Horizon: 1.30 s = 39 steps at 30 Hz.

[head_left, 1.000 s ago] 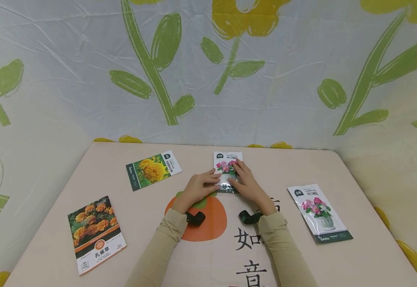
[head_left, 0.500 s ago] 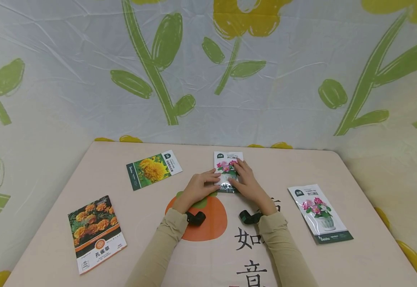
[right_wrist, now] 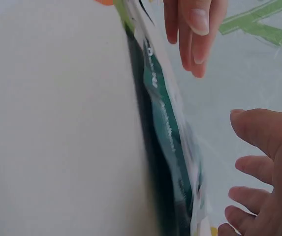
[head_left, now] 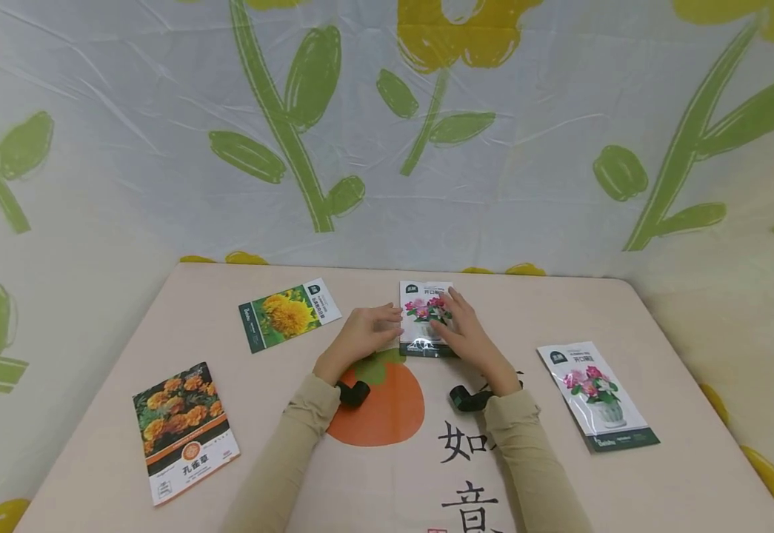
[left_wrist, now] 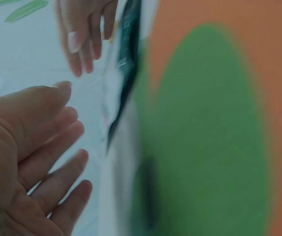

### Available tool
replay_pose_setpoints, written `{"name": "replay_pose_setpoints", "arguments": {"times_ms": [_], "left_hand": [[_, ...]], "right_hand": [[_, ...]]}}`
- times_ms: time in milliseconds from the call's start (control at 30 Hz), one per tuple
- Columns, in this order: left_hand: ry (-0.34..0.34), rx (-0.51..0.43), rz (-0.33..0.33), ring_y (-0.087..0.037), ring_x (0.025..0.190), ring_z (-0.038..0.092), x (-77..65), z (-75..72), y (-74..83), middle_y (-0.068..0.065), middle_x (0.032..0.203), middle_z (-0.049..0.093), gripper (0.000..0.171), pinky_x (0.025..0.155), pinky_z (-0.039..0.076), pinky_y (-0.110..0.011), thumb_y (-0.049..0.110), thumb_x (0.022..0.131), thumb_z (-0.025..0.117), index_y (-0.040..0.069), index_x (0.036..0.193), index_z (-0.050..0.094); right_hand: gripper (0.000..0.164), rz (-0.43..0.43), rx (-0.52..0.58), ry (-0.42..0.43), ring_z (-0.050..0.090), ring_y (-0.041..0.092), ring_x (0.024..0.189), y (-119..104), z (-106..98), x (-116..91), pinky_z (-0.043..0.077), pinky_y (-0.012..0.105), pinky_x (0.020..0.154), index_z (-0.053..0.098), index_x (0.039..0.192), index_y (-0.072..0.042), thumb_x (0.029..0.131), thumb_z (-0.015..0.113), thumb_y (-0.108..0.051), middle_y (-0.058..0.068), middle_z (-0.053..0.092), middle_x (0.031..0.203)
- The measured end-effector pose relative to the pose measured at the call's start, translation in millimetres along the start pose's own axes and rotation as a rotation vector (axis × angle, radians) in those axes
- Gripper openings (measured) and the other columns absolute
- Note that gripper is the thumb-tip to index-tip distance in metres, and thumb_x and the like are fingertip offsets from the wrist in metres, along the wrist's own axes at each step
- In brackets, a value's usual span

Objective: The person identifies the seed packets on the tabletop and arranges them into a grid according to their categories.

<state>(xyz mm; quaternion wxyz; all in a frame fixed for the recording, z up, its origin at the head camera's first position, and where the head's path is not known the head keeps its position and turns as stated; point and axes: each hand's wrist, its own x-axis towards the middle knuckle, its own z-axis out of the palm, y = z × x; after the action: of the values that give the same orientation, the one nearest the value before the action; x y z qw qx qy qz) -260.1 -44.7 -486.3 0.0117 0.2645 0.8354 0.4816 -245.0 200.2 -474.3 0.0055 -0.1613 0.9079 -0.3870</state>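
A white seed packet [head_left: 421, 344] with pink flowers and a dark green bottom band lies upright at the far middle of the table. My left hand [head_left: 362, 337] is at its left edge, fingers extended and slightly bent. On the other side, my right hand [head_left: 469, 337] hovers over its right edge, hiding part of the front. In the left wrist view the packet's green edge [left_wrist: 129, 49] stands apart from my left fingers [left_wrist: 67, 164]. The right wrist view likewise shows a gap between the packet's bottom band [right_wrist: 163, 118] and my right hand [right_wrist: 266, 162].
A yellow-flower packet [head_left: 287, 314] lies tilted at back left, and an orange marigold packet [head_left: 183, 429] at front left. Another pink-flower packet [head_left: 596, 396] is on the right. The pale tablecloth [head_left: 280, 414] carries a printed orange fruit [head_left: 387, 407] and black characters. A flower-printed curtain [head_left: 506, 185] encloses the table.
Both hands have loosened from the middle packet. The left has drawn back slightly to the left, the right slightly to the right. The packet stays in place.
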Motion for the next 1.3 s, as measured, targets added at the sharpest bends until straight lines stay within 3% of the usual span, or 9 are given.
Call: {"name": "replay_pose_setpoints", "arguments": {"times_ms": [267, 567, 700, 833, 933, 1300], "left_hand": [[-0.020, 0.038, -0.062, -0.025, 0.136, 0.047, -3.3, -36.3, -0.1, -0.010, 0.135, 0.062, 0.034, 0.107, 0.042, -0.044, 0.017, 0.093, 0.071, 0.000, 0.122, 0.070], [-0.004, 0.090, -0.093, -0.028, 0.139, 0.043, -24.3, -82.1, -16.4, -0.015, 0.139, 0.058, 0.035, 0.112, 0.036, -0.049, 0.017, 0.094, 0.070, 0.000, 0.125, 0.067], [-0.017, 0.129, -0.115, -0.030, 0.139, 0.043, -35.5, -98.2, -21.1, -0.016, 0.142, 0.055, 0.039, 0.112, 0.035, -0.051, 0.019, 0.094, 0.070, 0.000, 0.127, 0.066], [-0.029, 0.185, -0.158, -0.035, 0.138, 0.043, -46.6, -115.1, -23.7, -0.016, 0.143, 0.054, 0.042, 0.111, 0.035, -0.054, 0.020, 0.094, 0.070, 0.002, 0.131, 0.064], [-0.022, 0.210, -0.193, -0.038, 0.136, 0.043, -55.8, -127.1, -27.0, -0.019, 0.143, 0.053, 0.042, 0.110, 0.035, -0.056, 0.020, 0.095, 0.069, 0.002, 0.133, 0.063], [-0.011, 0.310, -0.164, -0.044, 0.140, 0.036, -86.7, -159.8, -53.1, -0.027, 0.146, 0.047, 0.045, 0.112, 0.030, -0.058, 0.018, 0.097, 0.066, -0.004, 0.135, 0.058]], "right_hand": [[0.066, 0.001, 0.044, -0.004, 0.010, 0.043, 0.149, -17, -4, 8, 0.013, 0.067, 0.114, 0.028, 0.155, 0.000, 0.100, 0.057, -0.023, 0.024, 0.012, 0.162], [0.066, -0.049, 0.077, 0.011, 0.011, 0.041, 0.149, -48, -6, 22, 0.015, 0.066, 0.114, 0.028, 0.155, -0.001, 0.101, 0.056, -0.025, 0.023, 0.012, 0.162], [0.065, -0.081, 0.140, 0.004, 0.011, 0.041, 0.149, -61, -4, 29, 0.023, 0.065, 0.112, 0.028, 0.155, 0.000, 0.101, 0.056, -0.022, 0.023, 0.011, 0.163], [0.065, -0.090, 0.171, -0.009, 0.010, 0.039, 0.150, -78, 2, 38, 0.027, 0.063, 0.112, 0.027, 0.156, -0.002, 0.102, 0.055, -0.023, 0.021, 0.010, 0.163], [0.063, -0.093, 0.174, -0.006, 0.010, 0.037, 0.150, -89, 9, 45, 0.021, 0.060, 0.115, 0.028, 0.156, -0.003, 0.102, 0.055, -0.024, 0.021, 0.011, 0.163], [0.061, -0.093, 0.202, -0.020, 0.015, 0.031, 0.150, -119, 44, 60, 0.017, 0.053, 0.119, 0.031, 0.155, -0.006, 0.102, 0.055, -0.024, 0.016, 0.018, 0.163]]}}
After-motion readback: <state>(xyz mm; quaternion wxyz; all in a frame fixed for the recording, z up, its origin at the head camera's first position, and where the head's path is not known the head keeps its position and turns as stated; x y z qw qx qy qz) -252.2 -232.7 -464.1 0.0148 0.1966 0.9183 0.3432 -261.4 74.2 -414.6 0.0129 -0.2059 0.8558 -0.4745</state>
